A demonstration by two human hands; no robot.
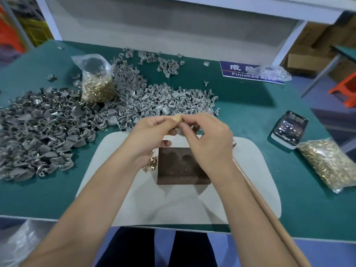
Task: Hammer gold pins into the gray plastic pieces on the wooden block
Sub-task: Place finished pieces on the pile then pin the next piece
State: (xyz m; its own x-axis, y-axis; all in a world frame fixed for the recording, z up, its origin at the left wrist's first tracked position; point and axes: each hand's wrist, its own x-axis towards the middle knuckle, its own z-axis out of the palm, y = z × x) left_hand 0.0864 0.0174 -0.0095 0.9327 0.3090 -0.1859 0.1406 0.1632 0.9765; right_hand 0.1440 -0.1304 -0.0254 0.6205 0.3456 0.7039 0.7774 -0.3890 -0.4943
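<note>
Both hands met above the far edge of the wooden block (181, 166). The left hand (152, 135) had its fingers curled, thumb and forefinger pinching something small at the tips; the right hand (208, 139) curled in against it, fingertips closing on the same spot. What they held was too small and hidden to name for certain.

The block sat on a pale mat (250, 170), its dark top bare. A small heap of gold pins (151, 163) lay just beside the block's left edge, under the left wrist. A wooden handle (269, 214) ran along the mat beneath the right forearm.

Beyond the hands spread a wide pile of gray plastic pieces (154, 101) on the green table (298, 209). A clear bag of pins (97, 83) stood in that pile, another bag (327, 162) lay at the right, near a phone (290, 128).
</note>
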